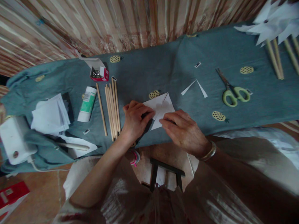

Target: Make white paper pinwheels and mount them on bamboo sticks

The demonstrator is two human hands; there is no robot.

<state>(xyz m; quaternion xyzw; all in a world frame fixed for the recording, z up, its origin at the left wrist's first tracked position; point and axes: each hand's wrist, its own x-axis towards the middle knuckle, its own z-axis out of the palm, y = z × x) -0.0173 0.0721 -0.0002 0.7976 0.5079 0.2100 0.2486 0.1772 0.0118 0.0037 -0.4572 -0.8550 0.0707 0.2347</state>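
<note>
A white square of paper (161,104) with slits cut in from its corners lies on the blue-green cloth in front of me. At its left side my left hand (137,116) is closed, thumb and forefinger pinching the paper. My right hand (181,127) pinches the lower right part of the same paper, fingertips pressed together. Both hands hide some of the paper's edges. Two thin paper strips (195,87), joined in a V, lie beyond my right hand. Green-handled scissors (233,91) rest farther right with their blades pointing away.
Several wooden sticks (112,109) lie left of my left hand, beside a glue stick (87,104). Behind them stands a small red box (99,73) of metal pins. A paper stack (50,115) and a white power strip (17,140) are far left. Paper pinwheels (275,23) lie top right.
</note>
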